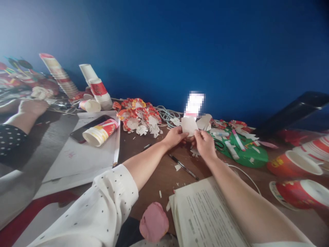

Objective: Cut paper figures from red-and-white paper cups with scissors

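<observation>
Closest in, below the grip, one wavy-edged pink disc (154,221), then one stack of printed sheets (205,212). One slim black pen (184,167) lies on the brown worktop (144,171), just short of the fingers. And here, one flat, smooth white paper piece (189,126), pinched between both: left grip (177,136) at its left edge, right grip (204,143) at its lower right. Left of them, nested paper cups (102,131) lie tipped over one dark phone (80,131); farther left, one tall cup stack (59,75) leans.
</observation>
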A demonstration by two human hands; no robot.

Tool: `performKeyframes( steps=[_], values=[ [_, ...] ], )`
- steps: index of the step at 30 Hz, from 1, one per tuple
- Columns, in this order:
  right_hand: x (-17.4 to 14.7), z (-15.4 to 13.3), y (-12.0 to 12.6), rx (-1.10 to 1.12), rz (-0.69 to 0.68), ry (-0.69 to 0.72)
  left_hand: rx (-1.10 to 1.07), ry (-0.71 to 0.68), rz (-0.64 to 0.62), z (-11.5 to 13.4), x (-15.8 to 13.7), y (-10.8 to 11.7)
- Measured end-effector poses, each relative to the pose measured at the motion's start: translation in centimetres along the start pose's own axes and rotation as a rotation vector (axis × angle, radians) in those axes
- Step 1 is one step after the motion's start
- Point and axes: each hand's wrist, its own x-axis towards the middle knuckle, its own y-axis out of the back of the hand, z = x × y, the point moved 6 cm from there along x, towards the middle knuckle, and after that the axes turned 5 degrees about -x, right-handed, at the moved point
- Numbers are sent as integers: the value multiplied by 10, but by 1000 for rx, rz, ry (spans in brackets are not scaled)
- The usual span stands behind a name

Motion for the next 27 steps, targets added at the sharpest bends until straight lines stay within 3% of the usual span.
performKeyframes(
  steps=[8,16,21,27],
  values=[
    [2,-4,4,-216,31,105,35,3,11,-2,0,0],
    [4,4,0,38,4,-46,30,-41,50,0,3,2],
    [5,2,3,-52,35,44,-43,-40,71,-3,6,8],
    [-1,-5,6,-76,77,80,-151,55,-23,-7,3,1]
  ],
)
